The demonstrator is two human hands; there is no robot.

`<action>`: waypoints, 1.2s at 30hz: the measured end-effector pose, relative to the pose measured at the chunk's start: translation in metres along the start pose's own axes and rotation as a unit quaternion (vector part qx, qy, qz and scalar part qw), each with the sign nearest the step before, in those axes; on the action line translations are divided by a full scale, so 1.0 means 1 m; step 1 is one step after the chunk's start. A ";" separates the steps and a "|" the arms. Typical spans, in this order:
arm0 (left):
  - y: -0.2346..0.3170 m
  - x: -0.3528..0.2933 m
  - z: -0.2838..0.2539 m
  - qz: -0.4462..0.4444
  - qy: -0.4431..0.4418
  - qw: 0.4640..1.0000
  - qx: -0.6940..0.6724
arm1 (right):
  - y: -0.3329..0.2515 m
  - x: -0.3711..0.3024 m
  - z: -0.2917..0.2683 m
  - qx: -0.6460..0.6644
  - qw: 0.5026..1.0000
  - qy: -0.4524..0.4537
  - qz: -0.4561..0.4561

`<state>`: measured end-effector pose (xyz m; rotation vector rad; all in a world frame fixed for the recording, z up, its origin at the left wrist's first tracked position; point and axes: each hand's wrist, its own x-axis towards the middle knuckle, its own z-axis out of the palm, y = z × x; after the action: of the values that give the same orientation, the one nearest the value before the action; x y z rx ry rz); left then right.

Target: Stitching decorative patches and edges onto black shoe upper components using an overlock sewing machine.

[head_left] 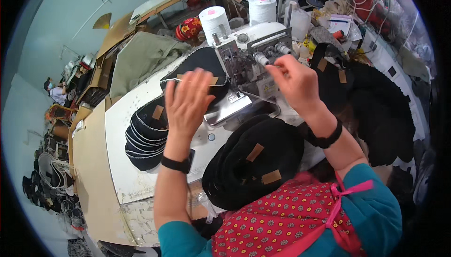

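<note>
My left hand [189,101] is spread with straight fingers over a black fabric piece [195,64] that has a white stitched edge and a tan patch. This piece lies against the left side of a white sewing machine [239,57]. My right hand [297,82] is raised at the machine's front, thumb and fingers pinched beside a white tension knob [260,58]; whatever is in the pinch is too small to make out. Below the left wrist, a stack of black pieces with white edges [143,135] sits on the table. A pile of black pieces with tan patches [253,161] lies in front of me.
Two white thread cones [215,24] stand behind the machine. More black pieces [376,102] are heaped at the right. The white tabletop [124,172] meets a tan board [91,163] at the left. Grey-green cloth [141,60] lies beyond, and another person [57,92] sits far left.
</note>
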<state>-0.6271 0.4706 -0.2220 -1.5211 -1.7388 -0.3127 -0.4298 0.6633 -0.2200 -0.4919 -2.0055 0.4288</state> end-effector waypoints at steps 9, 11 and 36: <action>-0.048 -0.046 -0.005 0.001 -0.184 0.967 0.174 | -0.002 0.006 0.016 -0.118 0.991 -0.011 -0.065; -0.049 -0.078 -0.006 -0.022 -0.238 0.949 0.207 | 0.001 0.006 0.014 -0.124 0.988 0.001 -0.089; -0.041 0.031 -0.175 -0.119 0.159 0.766 -0.611 | 0.000 -0.096 -0.006 0.102 0.911 -0.372 -0.148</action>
<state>-0.5954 0.3697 -0.0728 -1.8473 -1.4129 -2.0223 -0.3828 0.6148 -0.2892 0.1524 -2.6679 0.6976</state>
